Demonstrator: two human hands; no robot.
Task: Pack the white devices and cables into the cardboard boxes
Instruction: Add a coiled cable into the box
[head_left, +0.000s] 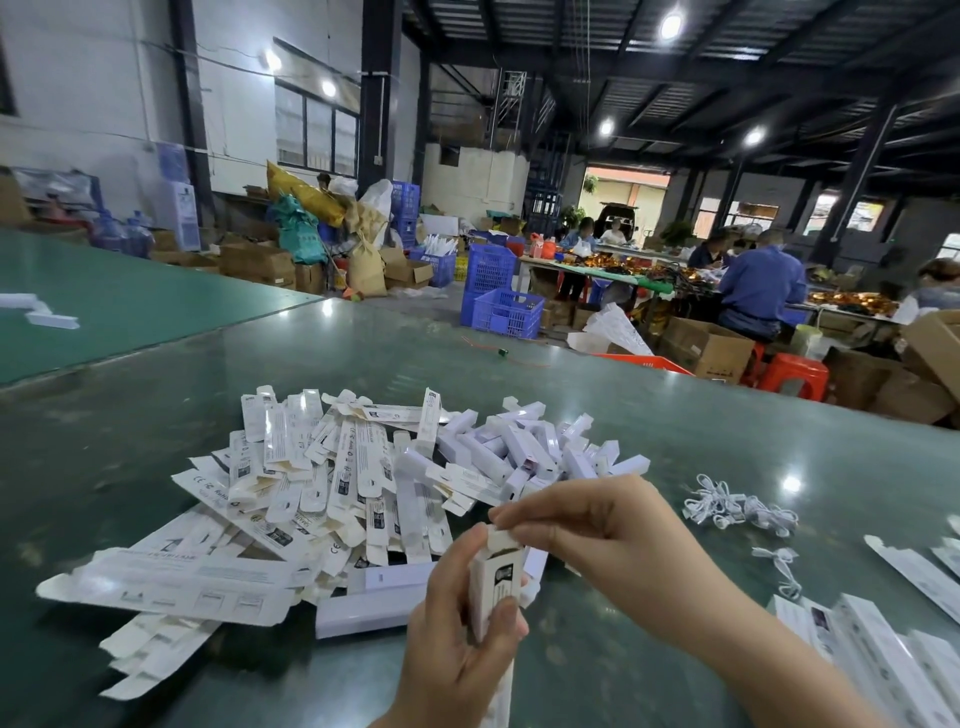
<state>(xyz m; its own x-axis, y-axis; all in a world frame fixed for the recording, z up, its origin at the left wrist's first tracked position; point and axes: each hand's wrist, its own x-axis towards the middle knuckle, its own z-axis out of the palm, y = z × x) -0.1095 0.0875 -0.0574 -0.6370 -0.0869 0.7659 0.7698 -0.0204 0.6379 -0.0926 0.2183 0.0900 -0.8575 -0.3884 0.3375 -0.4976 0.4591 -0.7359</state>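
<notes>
My left hand (449, 629) grips a slim white cardboard box (493, 584), held upright above the table's near edge. My right hand (576, 525) pinches the flap at the box's top end. Behind them lies a heap of flat unfolded box blanks (311, 478) at the left and a heap of white devices (524, 447) at the right. Coiled white cables (737, 506) lie on the table to the right. Finished white boxes (883, 660) are stacked at the lower right.
The green table (649, 415) stretches ahead, with a second green table (130, 291) at the left. Beyond stand blue crates (498, 301), brown cartons (706, 348) and red stools (792, 374). Several people sit working at a far table (597, 267).
</notes>
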